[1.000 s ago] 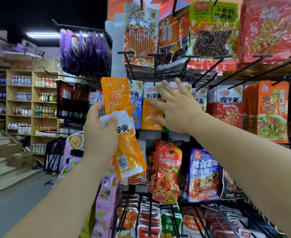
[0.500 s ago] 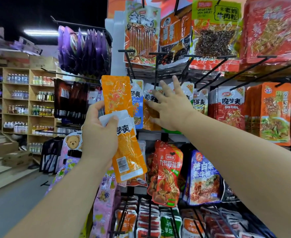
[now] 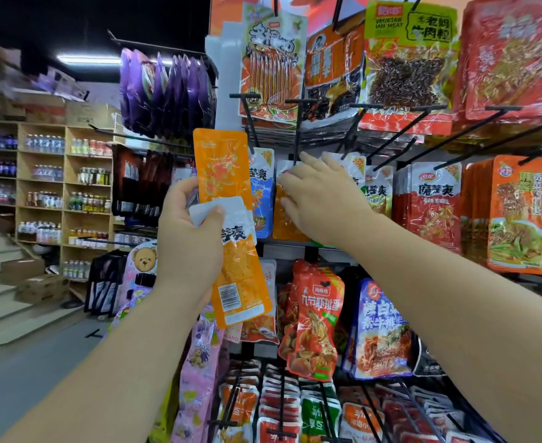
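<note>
As left fingers [image 3: 212, 216] pinch packets [image 3: 242, 282], right hand [image 3: 324, 203] touches hung packet [image 3: 281, 226]

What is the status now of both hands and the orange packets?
Left hand grips two orange packets. Right hand spread, touching hanging orange packet. Black hook pokes out just above it; blue packet close beside.

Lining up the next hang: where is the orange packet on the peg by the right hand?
Head view, centre: the hanging orange packet sits just right of the blue packet, partly covered by the right hand.
</note>
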Available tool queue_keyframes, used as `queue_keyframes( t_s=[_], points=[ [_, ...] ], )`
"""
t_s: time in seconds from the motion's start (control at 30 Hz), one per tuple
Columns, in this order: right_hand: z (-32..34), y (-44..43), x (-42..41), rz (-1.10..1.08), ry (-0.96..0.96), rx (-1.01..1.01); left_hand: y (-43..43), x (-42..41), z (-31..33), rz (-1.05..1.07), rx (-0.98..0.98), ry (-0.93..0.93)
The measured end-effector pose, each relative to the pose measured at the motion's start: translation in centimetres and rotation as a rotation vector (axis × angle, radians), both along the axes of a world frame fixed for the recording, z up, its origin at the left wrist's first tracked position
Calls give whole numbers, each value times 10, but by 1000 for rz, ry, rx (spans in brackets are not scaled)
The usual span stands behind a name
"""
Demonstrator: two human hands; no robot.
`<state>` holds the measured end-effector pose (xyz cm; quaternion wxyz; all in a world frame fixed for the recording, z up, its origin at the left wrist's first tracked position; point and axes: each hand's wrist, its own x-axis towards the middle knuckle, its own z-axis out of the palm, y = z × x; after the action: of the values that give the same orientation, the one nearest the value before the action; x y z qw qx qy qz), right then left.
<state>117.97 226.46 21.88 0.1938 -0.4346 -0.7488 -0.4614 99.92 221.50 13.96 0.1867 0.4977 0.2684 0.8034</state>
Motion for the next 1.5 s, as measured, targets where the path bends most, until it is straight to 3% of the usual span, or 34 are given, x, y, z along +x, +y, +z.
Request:
queue_keyframes(
  t_s=[0.07, 0.2, 0.4, 0.57, 0.77, 0.93, 1.03, 1.2, 1.3, 1.4, 1.5],
  points=[
    [-12, -24, -5, 334, 332, -42, -8, -1, 3, 28, 29, -21],
    [-62, -77, -17, 723, 926, -512, -24, 6, -1, -15, 83, -42],
    [-124, -97, -22, 823, 1173, -659, -49, 23, -30, -9, -12, -25],
    [-156, -113, -12, 882, 1338, -749, -77, 20, -63, -203, -165, -30],
    [-200, -114, -9, 817, 1399, -711, -98, 15, -106, -257, -230, -8],
    [-223, -117, -1, 869, 1500, -856, -104, 11, -136, -201, -335, 14],
    [-231, -123, 6, 910, 1519, -907, -113, 3, -150, -208, -450, 172],
    [-242, -122, 16, 857, 1325, -812, -121, -21, -151, -342, -647, 649],
    [-246, -121, 18, 826, 1267, -805, -125, -25, -145, -408, -674, 755],
    [-250, -122, 21, 899, 1280, -983, -125, -23, -141, -484, -732, 671],
    [-254, -123, 21, 905, 1272, -1041, -124, -19, -140, -530, -758, 433]
  ],
)
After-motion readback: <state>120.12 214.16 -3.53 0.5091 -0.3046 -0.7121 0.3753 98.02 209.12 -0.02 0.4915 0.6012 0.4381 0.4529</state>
